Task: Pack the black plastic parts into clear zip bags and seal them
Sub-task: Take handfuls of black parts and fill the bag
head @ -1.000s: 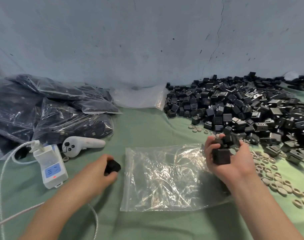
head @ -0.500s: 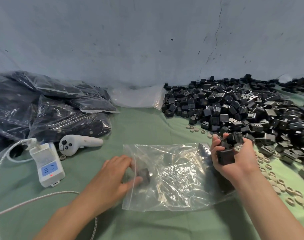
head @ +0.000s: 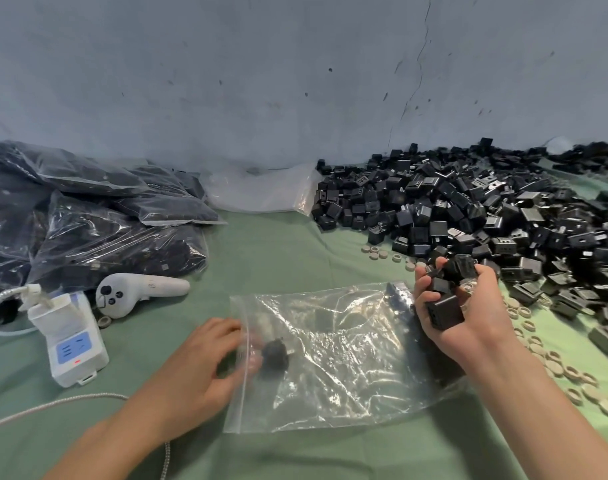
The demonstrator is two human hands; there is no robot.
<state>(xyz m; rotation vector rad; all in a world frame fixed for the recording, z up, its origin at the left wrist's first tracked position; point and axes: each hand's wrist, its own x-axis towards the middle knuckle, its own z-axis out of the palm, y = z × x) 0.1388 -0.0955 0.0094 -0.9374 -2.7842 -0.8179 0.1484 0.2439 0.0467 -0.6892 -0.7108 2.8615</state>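
Note:
A clear zip bag [head: 351, 375] lies flat on the green cloth in front of me, its mouth to the left. My left hand [head: 198, 372] reaches its fingertips into that mouth. One black plastic part [head: 274, 353] lies inside the bag just beyond them; blur hides whether they touch it. My right hand [head: 468, 320] hovers at the bag's right end and grips a handful of black parts [head: 446, 311]. The big heap of loose black parts [head: 468, 209] spreads behind and to the right of that hand.
Filled, sealed bags [head: 88, 223] are stacked at the left, with empty clear bags [head: 261, 192] against the wall. A white controller [head: 139, 292], a white power strip [head: 74, 341] and its cable [head: 53, 403] lie near my left arm. Beige rings [head: 555, 365] are scattered at the right.
My left hand carried one black part from left of the bag into its mouth, and the part now sits inside. My right hand kept its handful and barely moved.

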